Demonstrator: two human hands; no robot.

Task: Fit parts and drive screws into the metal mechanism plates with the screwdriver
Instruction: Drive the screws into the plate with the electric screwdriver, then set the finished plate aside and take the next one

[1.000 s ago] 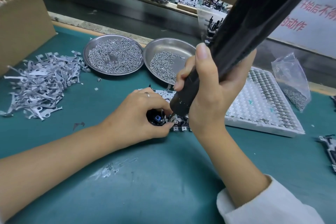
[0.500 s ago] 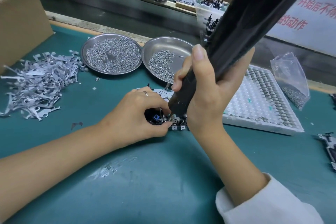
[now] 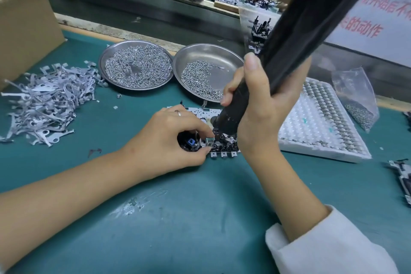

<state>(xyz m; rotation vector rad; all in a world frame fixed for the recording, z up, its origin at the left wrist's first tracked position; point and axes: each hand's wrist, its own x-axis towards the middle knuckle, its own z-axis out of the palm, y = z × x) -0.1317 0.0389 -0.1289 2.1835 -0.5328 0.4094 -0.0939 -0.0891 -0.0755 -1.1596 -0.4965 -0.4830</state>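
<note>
On the green mat (image 3: 200,218), just in front of two steel dishes of screws (image 3: 135,65) (image 3: 208,73), lies the metal mechanism plate (image 3: 222,145). The left hand (image 3: 169,140) curls over its left end, thumb and forefinger pinching a small part on it, while the right hand (image 3: 260,107) is clenched round the black screwdriver (image 3: 295,35), which slants down to the plate; the tip is hidden. A pile of stamped metal levers (image 3: 44,100) lies well to the left and a white parts tray (image 3: 315,122) just right
</note>
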